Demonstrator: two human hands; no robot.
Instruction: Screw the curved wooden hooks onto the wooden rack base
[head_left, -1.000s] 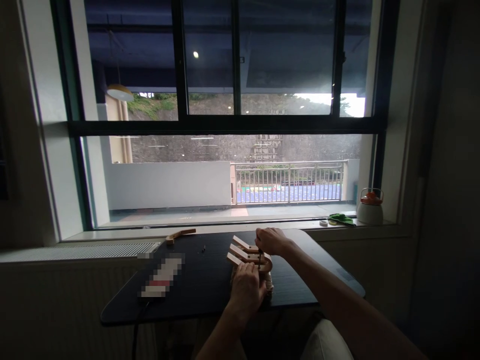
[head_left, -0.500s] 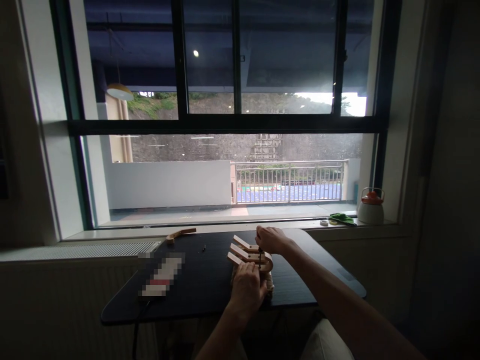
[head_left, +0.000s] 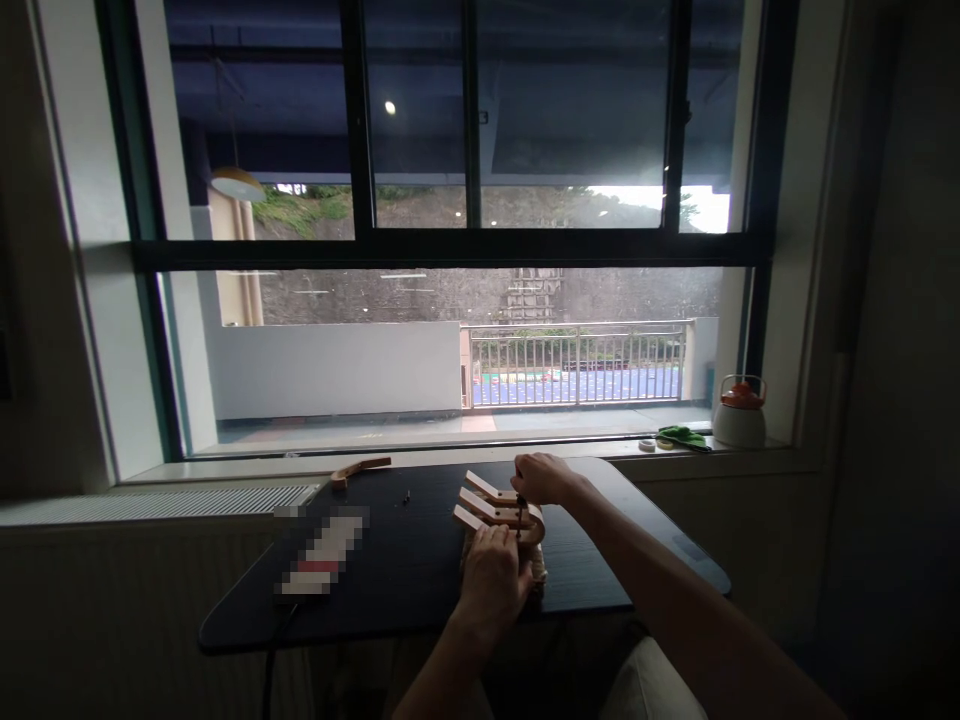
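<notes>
Three bent wooden pieces [head_left: 480, 492] stand side by side on a pale, rough-edged base [head_left: 539, 583] in the middle of the dark table. My left hand [head_left: 491, 570] is closed over the nearest piece and its side, steadying it; part of the base is hidden beneath. My right hand [head_left: 546, 478] is wrapped round the top of a screwdriver [head_left: 520, 520]. The dark shaft points straight down at the nearest wooden piece, close to my left fingers. Whether a screw sits under the tip is too small to see.
A loose bent wooden piece [head_left: 363, 468] lies at the table's back left edge, with small dark screws [head_left: 406, 496] nearby. A blurred-out object with a cable [head_left: 324, 552] lies on the left. On the windowsill are a green cloth [head_left: 682, 437], tape rolls [head_left: 647, 445] and a kettle-like jug [head_left: 739, 422].
The view has shifted very slightly. Both hands keep their places, with the screwdriver still upright over the nearest wooden piece.
</notes>
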